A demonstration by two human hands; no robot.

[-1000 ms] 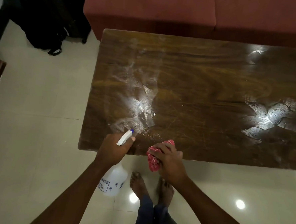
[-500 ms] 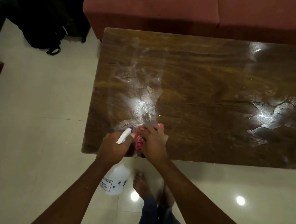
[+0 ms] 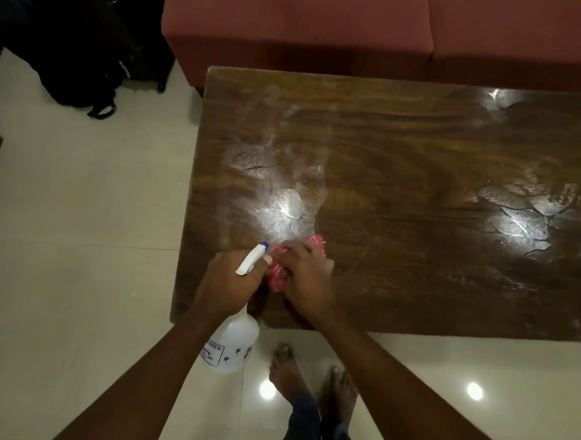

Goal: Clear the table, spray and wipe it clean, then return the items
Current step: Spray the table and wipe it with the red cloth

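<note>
Head view: the left hand [image 3: 230,284] is closed around the neck of a spray bottle [image 3: 230,345] at 7 o'clock, label partly hidden by the forearm. The right hand [image 3: 307,282] presses a red cloth [image 3: 277,277], mostly covered, onto the wet table [image 3: 422,160]. The table's right edge is cut off.

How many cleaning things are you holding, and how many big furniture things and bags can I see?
Spray bottles: 1, the spray bottle in the left hand
Cloths: 1, the red cloth under the right hand
Tables: 1, the table
Sofas: 1, the sofa
Bags: 1, the black bag
Total: 5
</note>
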